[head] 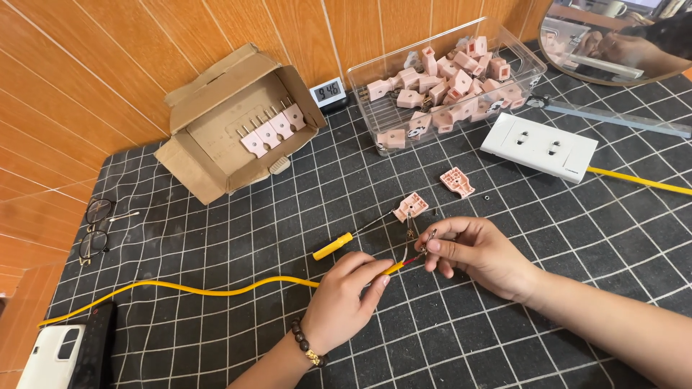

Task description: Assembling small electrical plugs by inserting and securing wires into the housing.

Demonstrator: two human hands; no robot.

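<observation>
The left hand (344,295) pinches the yellow cable (216,289) near its stripped end, at the near middle of the tabletop (504,346). The right hand (472,252) closes its fingers (432,246) on the bared wires (412,252). The cable looks light and limp, so the sheath is likely the best hold; the strands look thin and easily bent.
</observation>
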